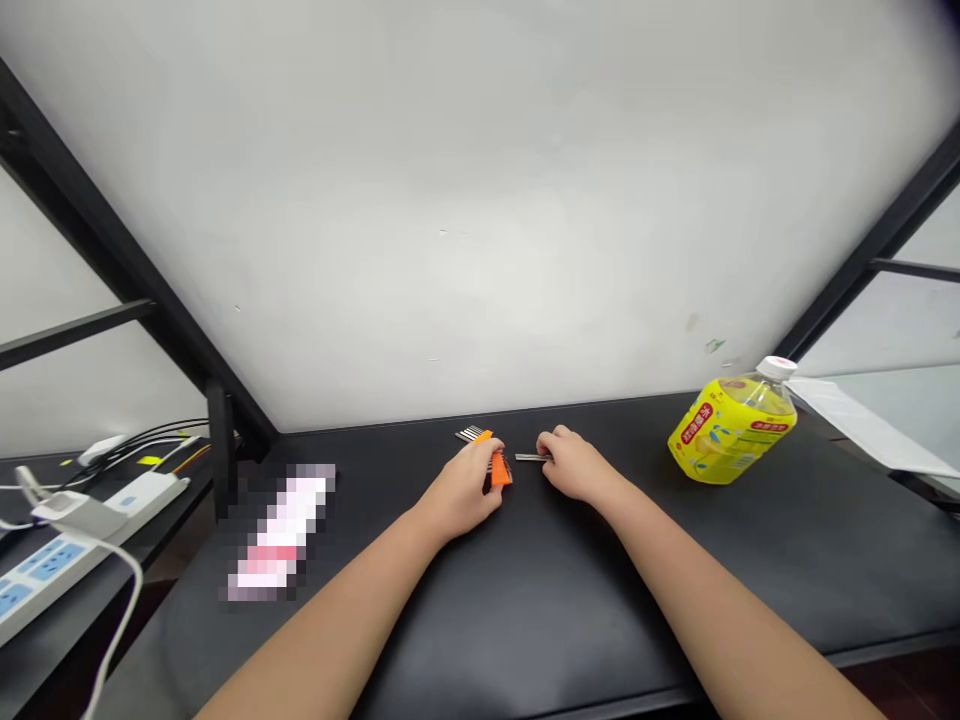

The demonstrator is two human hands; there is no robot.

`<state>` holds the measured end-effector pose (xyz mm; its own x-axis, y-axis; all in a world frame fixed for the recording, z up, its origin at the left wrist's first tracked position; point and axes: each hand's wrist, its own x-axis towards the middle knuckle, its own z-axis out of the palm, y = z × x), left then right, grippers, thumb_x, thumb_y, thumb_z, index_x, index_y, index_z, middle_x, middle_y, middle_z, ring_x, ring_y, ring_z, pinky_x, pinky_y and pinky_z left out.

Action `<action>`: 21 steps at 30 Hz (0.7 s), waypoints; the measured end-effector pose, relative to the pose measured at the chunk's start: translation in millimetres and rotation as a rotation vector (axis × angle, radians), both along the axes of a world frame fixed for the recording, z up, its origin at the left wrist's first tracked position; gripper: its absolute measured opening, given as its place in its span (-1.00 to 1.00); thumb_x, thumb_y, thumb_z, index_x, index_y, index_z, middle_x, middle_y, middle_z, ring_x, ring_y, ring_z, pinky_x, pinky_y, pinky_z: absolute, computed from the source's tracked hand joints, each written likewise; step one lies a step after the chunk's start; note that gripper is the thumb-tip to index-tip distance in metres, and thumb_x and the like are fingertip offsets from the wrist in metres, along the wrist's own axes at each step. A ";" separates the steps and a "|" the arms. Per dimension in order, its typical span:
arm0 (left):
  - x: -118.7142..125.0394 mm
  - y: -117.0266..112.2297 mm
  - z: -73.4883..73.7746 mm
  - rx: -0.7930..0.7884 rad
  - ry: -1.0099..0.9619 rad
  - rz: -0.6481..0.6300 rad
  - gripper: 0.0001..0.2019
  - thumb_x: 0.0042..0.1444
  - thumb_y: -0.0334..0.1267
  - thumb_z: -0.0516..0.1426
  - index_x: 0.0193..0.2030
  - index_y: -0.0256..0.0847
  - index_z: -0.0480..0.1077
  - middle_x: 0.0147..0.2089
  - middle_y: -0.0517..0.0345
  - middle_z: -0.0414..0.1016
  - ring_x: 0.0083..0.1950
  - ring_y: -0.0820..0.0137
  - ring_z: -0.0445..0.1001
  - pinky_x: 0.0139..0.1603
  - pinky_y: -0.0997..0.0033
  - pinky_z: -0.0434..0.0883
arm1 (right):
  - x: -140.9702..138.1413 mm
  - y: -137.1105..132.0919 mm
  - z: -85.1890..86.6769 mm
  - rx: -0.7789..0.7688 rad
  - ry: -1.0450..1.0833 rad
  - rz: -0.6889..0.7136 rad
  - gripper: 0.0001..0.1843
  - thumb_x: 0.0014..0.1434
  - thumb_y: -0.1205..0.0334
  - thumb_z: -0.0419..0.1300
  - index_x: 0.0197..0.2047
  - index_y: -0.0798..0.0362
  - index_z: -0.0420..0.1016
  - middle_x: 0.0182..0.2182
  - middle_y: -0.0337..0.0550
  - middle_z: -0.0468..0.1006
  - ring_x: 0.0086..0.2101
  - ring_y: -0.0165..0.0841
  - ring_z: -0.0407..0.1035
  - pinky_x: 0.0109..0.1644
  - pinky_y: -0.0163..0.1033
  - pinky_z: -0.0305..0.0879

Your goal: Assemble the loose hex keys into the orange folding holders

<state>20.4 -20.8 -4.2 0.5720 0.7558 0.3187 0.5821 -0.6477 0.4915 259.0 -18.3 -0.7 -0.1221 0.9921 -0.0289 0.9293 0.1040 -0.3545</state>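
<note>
My left hand (pixel 463 490) is wrapped round an orange holder (pixel 501 470), with the thumb at its near end and the fingers over its top. Several slim metal bars (pixel 471 433) fan out from the holder's far left side; together they look like a hex key set. A short way to the right, my right hand (pixel 574 463) is closed on one slim metal hex key (pixel 531 457), whose straight end points left towards the holder. The rest of that key is hidden under my fingers. Both hands are low over the black table (pixel 517 620).
On the right stands a large yellow drink bottle (pixel 731 430) with a white cap. A blurred-out pinkish object (pixel 281 535) lies on the left. Beyond the left edge are a white power strip (pixel 90 550) and cables. A pale wall (pixel 480 220) rises behind the table.
</note>
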 end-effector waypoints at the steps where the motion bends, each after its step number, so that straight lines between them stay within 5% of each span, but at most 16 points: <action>1: 0.2 0.0 0.3 0.026 -0.017 0.000 -0.46 0.14 -0.36 0.20 0.27 -0.11 0.23 0.23 -0.05 0.44 0.22 0.16 0.48 0.27 0.05 0.49 | 0.1 -0.3 0.0 0.025 0.003 -0.007 -0.79 0.18 0.42 0.10 -0.14 0.02 0.47 -0.11 -0.06 0.44 -0.10 -0.22 0.33 -0.11 -0.21 0.13; 5: 0.5 -0.8 2.0 0.120 -0.077 0.008 -0.50 0.16 -0.36 0.20 0.24 -0.12 0.24 0.17 -0.03 0.47 0.17 0.18 0.51 0.22 0.07 0.52 | -4.2 -4.4 3.6 0.126 0.243 0.061 -0.86 0.15 0.39 0.14 -0.20 0.03 0.43 -0.17 -0.12 0.46 -0.15 -0.27 0.34 -0.10 -0.20 0.20; 8: 0.7 -2.1 3.2 0.180 -0.100 0.023 -0.50 0.16 -0.37 0.20 0.24 -0.12 0.23 0.15 -0.03 0.49 0.18 0.17 0.50 0.21 0.06 0.52 | -14.8 -9.1 5.5 -0.071 0.686 0.189 -0.92 0.18 0.28 0.15 -0.21 0.02 0.36 -0.31 -0.22 0.46 -0.33 -0.38 0.37 -0.24 -0.27 0.26; 12: 2.1 -3.9 5.1 0.216 -0.102 -0.001 -0.52 0.15 -0.40 0.19 0.22 -0.13 0.25 0.15 -0.03 0.49 0.17 0.18 0.50 0.20 0.09 0.51 | -30.2 -11.9 2.0 -0.271 1.065 0.171 -0.84 0.14 0.22 0.18 -0.23 0.00 0.26 -0.45 -0.33 0.42 -0.45 -0.40 0.38 -0.39 -0.31 0.27; 16: 3.9 -4.6 8.0 0.222 -0.046 -0.031 -0.59 0.16 -0.42 0.17 0.15 -0.13 0.28 0.11 -0.03 0.50 0.15 0.18 0.50 0.16 0.11 0.51 | -30.3 -10.1 -1.0 -0.236 1.013 0.080 -0.81 0.04 0.35 0.14 -0.23 0.00 0.27 -0.47 -0.38 0.40 -0.52 -0.44 0.34 -0.43 -0.34 0.23; 21: 4.3 -5.5 11.4 0.176 0.076 -0.042 -0.64 0.12 -0.46 0.16 0.06 -0.15 0.30 0.05 0.00 0.51 0.09 0.19 0.50 0.10 0.13 0.52 | -13.6 -10.2 4.9 -0.098 0.514 -0.019 -0.86 0.01 0.43 0.15 -0.34 0.03 0.36 -0.49 -0.32 0.45 -0.48 -0.44 0.32 -0.40 -0.34 0.13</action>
